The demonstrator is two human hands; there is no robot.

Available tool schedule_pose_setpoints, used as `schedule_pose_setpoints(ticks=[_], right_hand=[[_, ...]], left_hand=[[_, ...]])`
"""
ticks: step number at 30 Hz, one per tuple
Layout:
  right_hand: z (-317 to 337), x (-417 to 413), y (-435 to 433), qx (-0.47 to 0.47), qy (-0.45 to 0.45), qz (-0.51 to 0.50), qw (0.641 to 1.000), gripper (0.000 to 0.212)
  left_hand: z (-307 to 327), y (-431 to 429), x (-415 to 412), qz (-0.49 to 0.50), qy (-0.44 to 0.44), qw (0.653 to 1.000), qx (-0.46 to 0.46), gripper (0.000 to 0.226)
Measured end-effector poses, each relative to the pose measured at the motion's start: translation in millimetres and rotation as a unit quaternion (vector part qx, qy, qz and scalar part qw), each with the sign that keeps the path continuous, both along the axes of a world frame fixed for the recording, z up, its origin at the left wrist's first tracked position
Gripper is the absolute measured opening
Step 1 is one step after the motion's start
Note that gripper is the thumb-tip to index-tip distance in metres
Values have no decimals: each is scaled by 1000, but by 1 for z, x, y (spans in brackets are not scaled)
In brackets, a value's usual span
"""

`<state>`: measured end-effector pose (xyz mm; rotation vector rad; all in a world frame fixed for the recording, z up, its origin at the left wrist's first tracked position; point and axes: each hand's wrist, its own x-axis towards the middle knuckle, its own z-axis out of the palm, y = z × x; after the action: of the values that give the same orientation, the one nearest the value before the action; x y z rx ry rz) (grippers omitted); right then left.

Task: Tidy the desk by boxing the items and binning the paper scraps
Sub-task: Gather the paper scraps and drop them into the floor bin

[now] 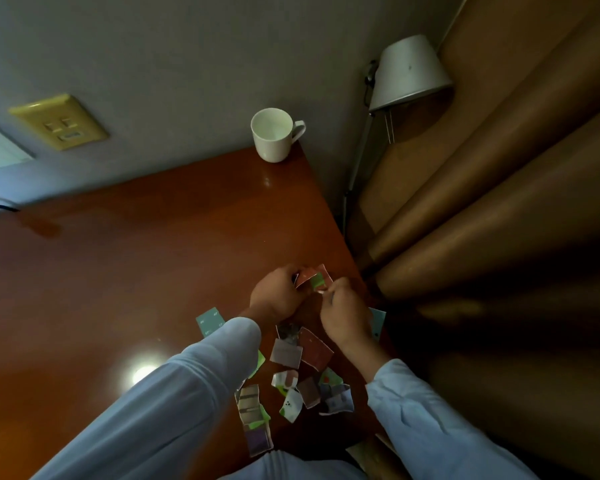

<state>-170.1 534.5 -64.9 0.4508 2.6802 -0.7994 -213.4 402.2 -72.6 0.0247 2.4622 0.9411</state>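
Observation:
My left hand [276, 295] and my right hand [343, 315] meet over the right part of the reddish wooden desk [118, 271]. Together they hold a small bunch of torn paper scraps [313, 278], red and green, pinched between the fingers of both hands. Several more torn scraps [300, 372] lie scattered on the desk below my hands, between my two light-blue sleeves. A teal scrap [208, 320] lies just left of my left wrist, and another teal piece [378, 322] sits at the desk's right edge.
A white mug [274, 138] stands at the desk's far right corner by the wall. A floor lamp with a white shade [409, 71] and brown curtains [499, 202] are to the right. Wall sockets [61, 123] are at the upper left.

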Motion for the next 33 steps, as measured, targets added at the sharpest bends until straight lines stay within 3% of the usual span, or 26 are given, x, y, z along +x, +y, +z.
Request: schedule_pose_setpoints(ticks=[5, 16, 21, 24, 29, 33], right_hand=[[2, -3, 1, -79, 22, -120, 989, 10], [7, -12, 7, -97, 44, -123, 987, 7], [3, -16, 5, -174, 34, -140, 974, 4], [2, -16, 3, -200, 55, -181, 961, 5], [2, -16, 5, -270, 45, -242, 931, 31], [10, -13, 5, -323, 18, -308, 895, 28]], left_hand=[[-3, 4, 2, 2, 22, 1000, -20, 49], [-5, 14, -6, 64, 45, 996, -49, 63], [0, 23, -12, 32, 42, 993, -110, 55], [-2, 24, -16, 25, 12, 996, -88, 54], [-5, 17, -9, -11, 15, 998, -59, 44], [6, 13, -6, 45, -108, 985, 129, 16]])
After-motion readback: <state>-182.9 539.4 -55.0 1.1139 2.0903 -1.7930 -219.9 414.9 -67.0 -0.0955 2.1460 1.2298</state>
